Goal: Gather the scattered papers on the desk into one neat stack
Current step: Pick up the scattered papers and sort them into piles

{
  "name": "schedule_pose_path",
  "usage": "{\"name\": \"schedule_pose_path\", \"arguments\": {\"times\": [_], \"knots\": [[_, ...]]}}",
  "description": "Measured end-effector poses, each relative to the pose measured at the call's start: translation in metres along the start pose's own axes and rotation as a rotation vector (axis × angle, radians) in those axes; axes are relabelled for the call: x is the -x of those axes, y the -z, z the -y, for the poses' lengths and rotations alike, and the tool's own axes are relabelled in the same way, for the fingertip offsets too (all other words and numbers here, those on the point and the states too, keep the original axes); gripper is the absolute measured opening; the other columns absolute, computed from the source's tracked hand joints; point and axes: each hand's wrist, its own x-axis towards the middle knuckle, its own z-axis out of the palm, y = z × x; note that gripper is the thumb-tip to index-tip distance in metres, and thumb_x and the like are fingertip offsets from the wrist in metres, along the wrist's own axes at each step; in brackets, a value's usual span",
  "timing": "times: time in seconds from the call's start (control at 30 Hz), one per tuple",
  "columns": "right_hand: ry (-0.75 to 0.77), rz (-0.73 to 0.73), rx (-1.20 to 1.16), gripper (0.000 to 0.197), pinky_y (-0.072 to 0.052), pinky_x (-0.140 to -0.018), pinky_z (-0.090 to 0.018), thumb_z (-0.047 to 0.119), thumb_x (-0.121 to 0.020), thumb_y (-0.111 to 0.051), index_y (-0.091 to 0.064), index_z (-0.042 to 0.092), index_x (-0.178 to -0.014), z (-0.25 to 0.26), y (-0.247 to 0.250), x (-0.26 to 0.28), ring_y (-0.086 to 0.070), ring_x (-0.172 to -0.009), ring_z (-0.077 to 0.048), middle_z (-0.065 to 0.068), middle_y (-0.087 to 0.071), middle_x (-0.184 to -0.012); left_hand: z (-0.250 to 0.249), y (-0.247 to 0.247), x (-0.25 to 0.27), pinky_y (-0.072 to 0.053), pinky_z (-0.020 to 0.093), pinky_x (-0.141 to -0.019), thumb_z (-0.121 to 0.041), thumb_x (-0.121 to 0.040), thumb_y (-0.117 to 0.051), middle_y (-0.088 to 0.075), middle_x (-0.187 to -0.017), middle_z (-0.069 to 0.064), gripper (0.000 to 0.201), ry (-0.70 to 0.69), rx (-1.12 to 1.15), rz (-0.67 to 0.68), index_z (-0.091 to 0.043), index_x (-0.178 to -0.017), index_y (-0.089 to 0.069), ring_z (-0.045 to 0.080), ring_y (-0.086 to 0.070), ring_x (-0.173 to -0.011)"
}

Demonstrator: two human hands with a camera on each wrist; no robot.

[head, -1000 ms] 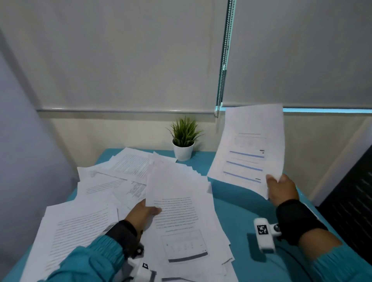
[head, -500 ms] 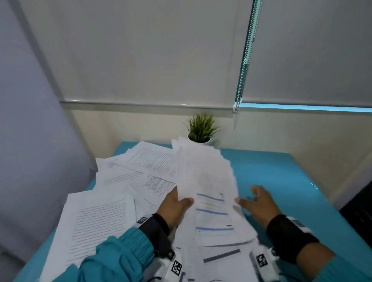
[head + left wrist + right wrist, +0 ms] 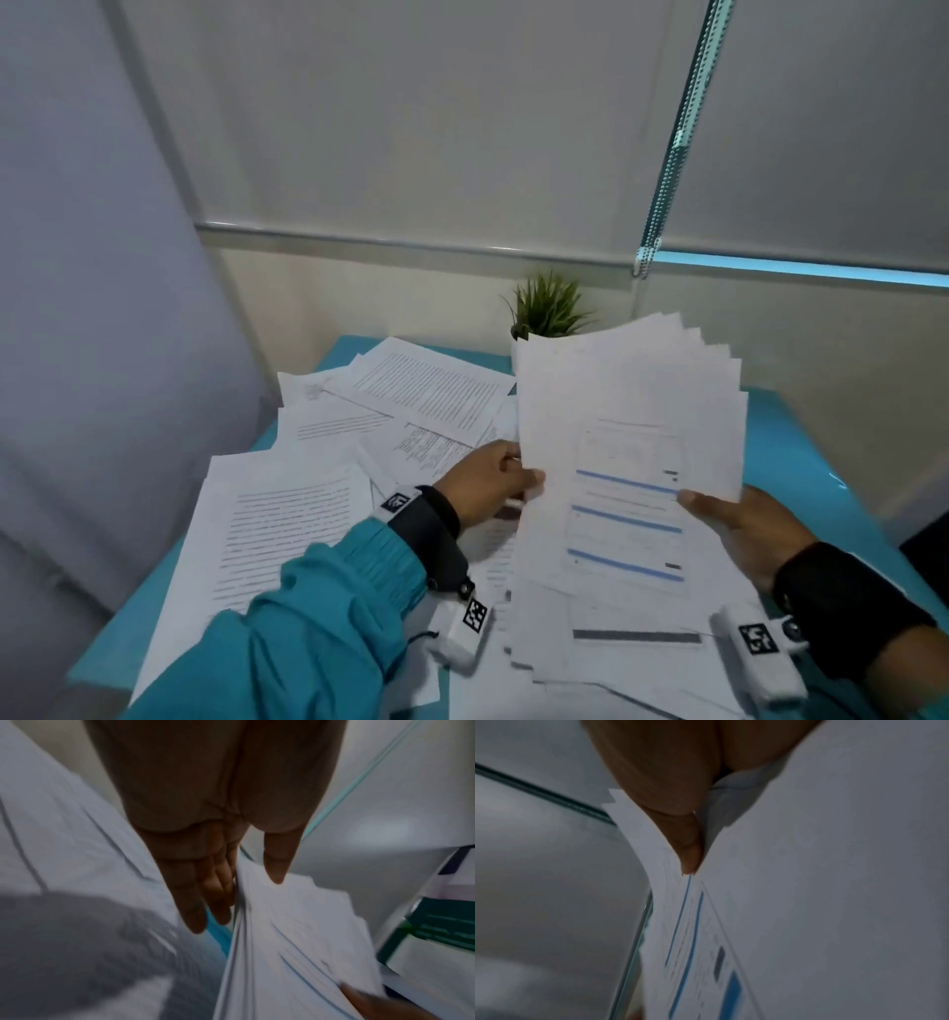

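A fanned bundle of white papers (image 3: 626, 462) stands tilted up above the teal desk (image 3: 801, 452); its top sheet has blue bars. My left hand (image 3: 493, 483) holds the bundle's left edge, thumb in front and fingers behind. My right hand (image 3: 734, 519) holds the right edge, thumb on the top sheet. In the left wrist view the fingers (image 3: 205, 898) lie straight along the bundle (image 3: 295, 943). The right wrist view shows the thumb (image 3: 687, 845) pressed on the printed sheet (image 3: 706, 933). Several loose sheets (image 3: 287, 529) lie spread on the left of the desk.
A small potted plant (image 3: 549, 308) stands at the desk's far edge, partly behind the bundle. A grey partition (image 3: 102, 308) borders the desk on the left. Roller blinds and a bead chain (image 3: 667, 169) hang behind. Bare teal desk shows at the right.
A second ago my right hand held one sheet up at the right. That sheet now lies on the bundle, and both hands have lifted the bundle upright by its side edges.
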Motion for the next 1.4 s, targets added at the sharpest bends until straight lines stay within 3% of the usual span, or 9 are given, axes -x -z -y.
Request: {"name": "schedule_pose_path", "arguments": {"times": [0.3, 0.43, 0.6, 0.77, 0.87, 1.0, 1.17, 1.3, 1.4], "knots": [[-0.192, -0.231, 0.003, 0.031, -0.055, -0.049, -0.025, -0.001, -0.091, -0.052, -0.055, -0.003, -0.122, -0.022, 0.074, 0.001, -0.071, -0.061, -0.017, -0.002, -0.075, -0.074, 0.027, 0.102, 0.000, -0.033, 0.040, -0.110, -0.038, -0.080, -0.075, -0.039, -0.144, 0.021, 0.081, 0.193, -0.506, -0.735, -0.003, -0.143, -0.038, 0.036, -0.040, -0.133], [-0.254, -0.269, 0.091, 0.033, -0.044, -0.063, -0.030, 0.001, -0.093, -0.053, -0.053, -0.007, -0.125, -0.038, 0.076, 0.003, -0.062, -0.075, -0.021, -0.015, -0.064, -0.106, 0.038, 0.097, 0.001, -0.034, 0.045, -0.110, -0.055, -0.081, -0.067, -0.037, -0.150, 0.015, 0.082, 0.191, -0.703, -0.691, -0.010, -0.144, -0.040, 0.034, -0.037, -0.136], [-0.289, -0.295, 0.105, 0.030, -0.041, -0.062, -0.031, 0.006, -0.093, -0.055, -0.055, -0.001, -0.122, -0.045, 0.081, 0.002, -0.060, -0.078, -0.023, -0.019, -0.061, -0.106, 0.026, 0.055, 0.012, -0.044, 0.043, -0.094, -0.086, -0.076, -0.035, -0.051, -0.133, 0.011, 0.092, 0.141, -1.239, -0.506, -0.012, -0.128, -0.051, 0.029, -0.049, -0.118], [-0.317, -0.278, 0.085, 0.035, -0.042, -0.065, -0.031, 0.007, -0.093, -0.055, -0.054, -0.002, -0.126, -0.050, 0.085, 0.000, -0.061, -0.083, -0.022, -0.015, -0.066, -0.098, 0.030, 0.018, 0.016, -0.045, 0.026, -0.063, -0.091, -0.066, -0.045, -0.065, -0.079, -0.003, 0.076, 0.356, -1.094, -0.160, -0.018, -0.084, -0.053, 0.016, -0.061, -0.071], [-0.313, -0.268, 0.091, 0.036, -0.043, -0.066, -0.031, 0.009, -0.092, -0.056, -0.054, -0.002, -0.127, -0.051, 0.087, 0.000, -0.062, -0.085, -0.023, -0.013, -0.066, -0.097, 0.037, 0.011, 0.012, -0.040, 0.022, -0.055, -0.052, -0.077, -0.072, -0.056, -0.069, -0.005, 0.040, 0.318, -0.867, -0.125, -0.020, -0.072, -0.048, 0.014, -0.055, -0.065], [-0.285, -0.265, 0.087, 0.023, -0.040, -0.063, -0.029, 0.007, -0.094, -0.054, -0.056, 0.003, -0.117, -0.046, 0.084, 0.000, -0.060, -0.080, -0.021, -0.009, -0.065, -0.088, 0.042, 0.009, 0.006, -0.035, 0.022, -0.055, -0.020, -0.083, -0.072, -0.045, -0.060, -0.003, 0.041, 0.265, -0.561, -0.139, -0.017, -0.058, -0.039, 0.012, -0.045, -0.058], [-0.304, -0.257, 0.075, 0.037, -0.049, -0.079, -0.040, 0.016, -0.087, -0.065, -0.057, 0.000, -0.120, -0.050, 0.087, -0.002, -0.063, -0.092, -0.029, -0.015, -0.067, -0.102, 0.034, 0.016, 0.004, -0.039, 0.025, -0.061, -0.024, -0.096, -0.054, -0.058, -0.076, 0.004, 0.026, 0.162, -0.450, -0.367, -0.013, -0.073, -0.051, 0.016, -0.050, -0.067], [-0.290, -0.231, 0.051, 0.081, -0.036, -0.106, -0.055, 0.035, -0.052, -0.082, -0.058, 0.008, -0.125, -0.080, 0.114, -0.020, -0.062, -0.108, -0.036, -0.014, -0.069, -0.113, 0.029, 0.042, 0.004, -0.037, 0.036, -0.106, -0.036, -0.100, -0.044, -0.047, -0.139, 0.019, 0.048, 0.295, -0.325, -0.774, -0.001, -0.131, -0.054, 0.033, -0.047, -0.122], [-0.287, -0.242, 0.050, 0.058, -0.044, -0.097, -0.047, 0.026, -0.077, -0.074, -0.056, 0.002, -0.127, -0.062, 0.094, -0.008, -0.064, -0.101, -0.033, -0.012, -0.071, -0.101, 0.035, 0.052, 0.002, -0.021, 0.037, -0.114, -0.038, -0.102, -0.039, -0.021, -0.156, 0.015, 0.053, 0.412, -0.235, -0.877, -0.004, -0.143, -0.042, 0.034, -0.026, -0.138]]}}
